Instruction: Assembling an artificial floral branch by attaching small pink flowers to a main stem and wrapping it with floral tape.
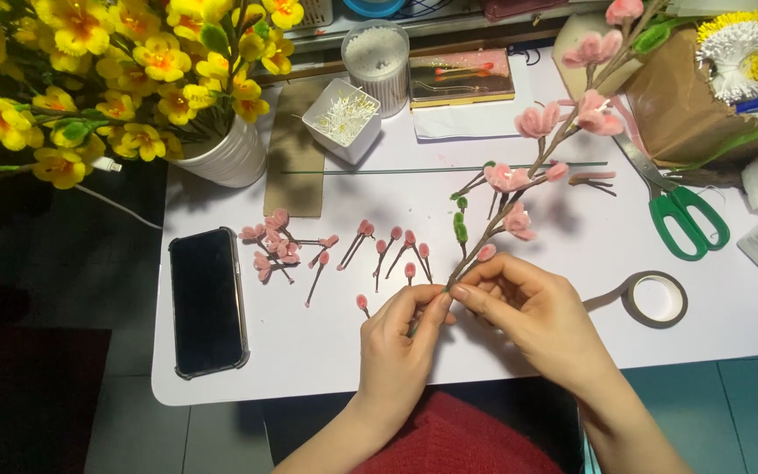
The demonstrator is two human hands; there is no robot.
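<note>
Left hand (401,338): grip pinched on the lower stem of the brown pink-blossom craft branch (519,189).
Right hand (532,307): pinching the same stem (fingertips meeting).
Near left: loose pink buds (379,246) on the white table (309,351).

A dark-screened black phone (209,301) lies flat on the table's (326,351) left side.

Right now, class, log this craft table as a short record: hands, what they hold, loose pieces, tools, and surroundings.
left hand: left hand pinches the lower stem of the pink blossom branch
right hand: right hand grips the same stem beside it
loose pieces: small pink buds on stems lie in a row on the white table
tools: green scissors, tape roll
surroundings: black phone lying flat, yellow flowers in a white vase
</note>
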